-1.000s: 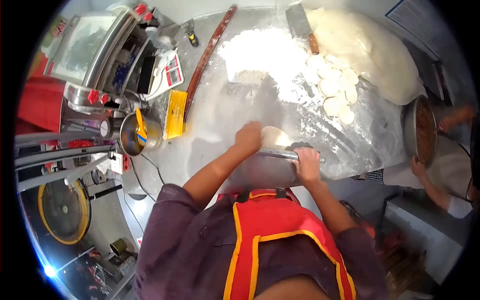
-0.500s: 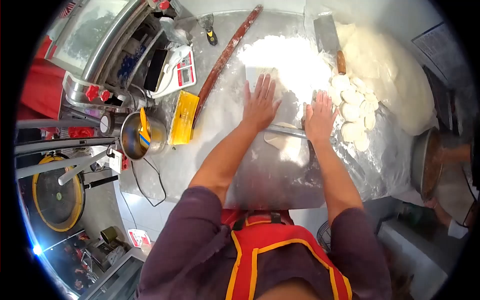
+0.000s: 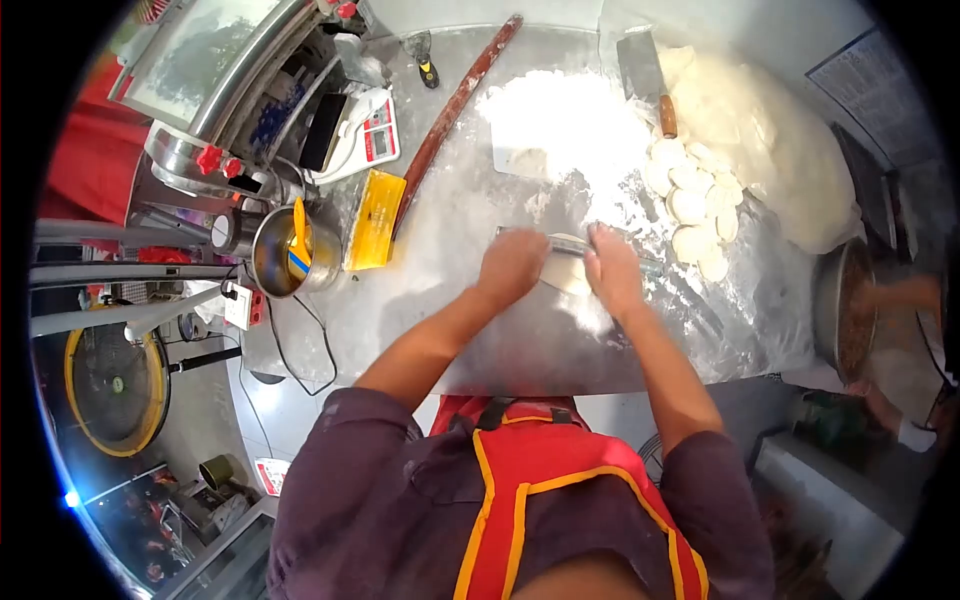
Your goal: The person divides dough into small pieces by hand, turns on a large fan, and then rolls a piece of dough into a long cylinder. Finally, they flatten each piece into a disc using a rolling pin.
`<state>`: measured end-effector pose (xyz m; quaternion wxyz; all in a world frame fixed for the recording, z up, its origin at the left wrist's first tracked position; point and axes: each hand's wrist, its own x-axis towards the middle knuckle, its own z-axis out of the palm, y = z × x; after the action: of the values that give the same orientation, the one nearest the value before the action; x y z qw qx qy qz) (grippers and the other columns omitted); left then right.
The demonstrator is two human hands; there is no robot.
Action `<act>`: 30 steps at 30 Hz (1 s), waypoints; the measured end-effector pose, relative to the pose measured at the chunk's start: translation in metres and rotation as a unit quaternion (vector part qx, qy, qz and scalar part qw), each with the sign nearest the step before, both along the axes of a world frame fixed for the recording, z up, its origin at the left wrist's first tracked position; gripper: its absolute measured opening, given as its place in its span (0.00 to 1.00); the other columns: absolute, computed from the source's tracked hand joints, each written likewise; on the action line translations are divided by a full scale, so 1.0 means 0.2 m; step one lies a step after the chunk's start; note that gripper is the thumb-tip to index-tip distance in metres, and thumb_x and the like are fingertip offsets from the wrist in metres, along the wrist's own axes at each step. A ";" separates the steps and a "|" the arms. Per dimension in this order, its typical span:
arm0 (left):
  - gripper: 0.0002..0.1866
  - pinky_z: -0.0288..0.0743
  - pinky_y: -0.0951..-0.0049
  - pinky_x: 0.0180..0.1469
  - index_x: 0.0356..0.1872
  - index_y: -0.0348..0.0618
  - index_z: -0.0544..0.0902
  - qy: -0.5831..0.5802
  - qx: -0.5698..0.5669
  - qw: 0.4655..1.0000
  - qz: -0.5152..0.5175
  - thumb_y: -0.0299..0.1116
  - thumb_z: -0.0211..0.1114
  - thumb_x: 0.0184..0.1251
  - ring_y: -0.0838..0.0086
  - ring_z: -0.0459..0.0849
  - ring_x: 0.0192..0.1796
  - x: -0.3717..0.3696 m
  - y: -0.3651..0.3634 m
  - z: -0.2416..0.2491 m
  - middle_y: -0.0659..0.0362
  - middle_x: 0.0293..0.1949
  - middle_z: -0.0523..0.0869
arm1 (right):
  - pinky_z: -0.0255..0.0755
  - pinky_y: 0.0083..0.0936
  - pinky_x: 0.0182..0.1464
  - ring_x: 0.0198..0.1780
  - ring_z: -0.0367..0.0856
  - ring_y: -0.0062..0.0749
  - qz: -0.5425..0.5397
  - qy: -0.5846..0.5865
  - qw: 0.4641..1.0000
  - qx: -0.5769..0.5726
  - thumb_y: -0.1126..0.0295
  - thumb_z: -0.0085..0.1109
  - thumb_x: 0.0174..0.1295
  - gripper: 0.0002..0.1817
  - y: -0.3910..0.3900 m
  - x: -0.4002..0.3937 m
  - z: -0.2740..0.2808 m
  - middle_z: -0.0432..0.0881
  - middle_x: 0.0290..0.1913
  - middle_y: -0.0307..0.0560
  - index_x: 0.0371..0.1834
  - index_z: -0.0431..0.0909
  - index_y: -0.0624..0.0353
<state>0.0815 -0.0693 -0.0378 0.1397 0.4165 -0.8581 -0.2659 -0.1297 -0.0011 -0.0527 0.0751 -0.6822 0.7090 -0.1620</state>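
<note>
A thin grey rolling pin (image 3: 571,246) lies across a flat piece of dough (image 3: 568,274) on the floured worktop. My left hand (image 3: 513,268) is closed round the pin near its left end, with the fingers curled under and partly hidden. Toward the other end, my right hand (image 3: 614,272) is closed on the pin too, and some of the pin sticks out past it. The dough shows between my hands, below the pin. Right of my right hand lie several round dough pieces (image 3: 688,207), partly overlapping.
White flour (image 3: 570,115) is heaped beyond my hands. A cleaver (image 3: 641,66) lies beside a large covered dough mass (image 3: 760,140). Leftward are a long red-brown rod (image 3: 455,115), a yellow box (image 3: 375,222), a scale (image 3: 381,130) and a metal pot (image 3: 275,262). Another person's arm (image 3: 905,294) reaches in at right.
Both hands have gone from flat with outstretched fingers to curled round the rolling pin. The pin now sits at the dough's far edge. The view has shifted slightly.
</note>
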 end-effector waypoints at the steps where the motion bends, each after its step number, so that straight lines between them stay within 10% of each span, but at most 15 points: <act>1: 0.13 0.70 0.57 0.54 0.44 0.41 0.77 0.012 0.020 1.000 -0.001 0.36 0.63 0.62 0.53 0.75 0.52 0.02 0.07 -0.04 0.52 0.47 0.79 | 0.52 0.50 0.71 0.69 0.63 0.46 0.017 0.014 1.000 0.006 0.64 0.54 0.65 0.29 0.03 0.02 -0.01 0.67 0.68 0.52 0.70 0.61 0.57; 8: 0.18 0.72 0.55 0.48 0.43 0.40 0.73 0.071 -0.039 0.989 0.124 0.31 0.70 0.52 0.52 0.75 0.47 -0.11 0.23 -0.13 0.50 0.43 0.78 | 0.51 0.47 0.71 0.69 0.64 0.42 0.037 -0.001 0.999 0.033 0.68 0.57 0.61 0.30 -0.02 0.00 -0.04 0.69 0.67 0.48 0.68 0.64 0.54; 14: 0.13 0.73 0.56 0.46 0.39 0.44 0.78 0.046 0.159 0.981 0.105 0.32 0.68 0.53 0.53 0.78 0.46 -0.09 0.15 -0.09 0.52 0.36 0.82 | 0.51 0.47 0.72 0.70 0.62 0.41 0.042 0.029 0.998 0.047 0.66 0.55 0.64 0.29 0.00 0.01 -0.04 0.67 0.69 0.46 0.69 0.62 0.52; 17: 0.11 0.74 0.57 0.44 0.36 0.44 0.78 0.076 0.023 0.991 0.110 0.33 0.68 0.54 0.53 0.80 0.42 -0.08 0.18 -0.12 0.53 0.34 0.83 | 0.50 0.47 0.72 0.70 0.61 0.41 0.035 0.026 0.997 0.061 0.66 0.54 0.65 0.28 0.00 0.01 -0.04 0.66 0.70 0.45 0.69 0.63 0.51; 23: 0.12 0.74 0.59 0.43 0.34 0.44 0.80 0.047 0.195 0.966 0.163 0.38 0.69 0.54 0.54 0.83 0.40 -0.13 0.18 -0.06 0.54 0.35 0.85 | 0.50 0.47 0.72 0.71 0.61 0.41 0.030 0.025 0.998 0.057 0.65 0.54 0.65 0.28 0.01 0.01 -0.04 0.66 0.70 0.44 0.69 0.63 0.50; 30: 0.11 0.75 0.61 0.45 0.35 0.43 0.80 0.043 0.206 0.977 0.011 0.38 0.67 0.57 0.56 0.82 0.43 -0.12 0.13 -0.03 0.54 0.40 0.84 | 0.51 0.48 0.71 0.70 0.62 0.41 0.037 0.023 0.999 0.030 0.65 0.56 0.64 0.29 0.01 0.00 -0.07 0.66 0.69 0.45 0.69 0.64 0.50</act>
<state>0.0578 -0.0440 -0.0432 0.0906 0.4341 -0.7731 -0.4535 -0.1296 0.0006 -0.0673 0.0848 -0.7093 0.6890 -0.1220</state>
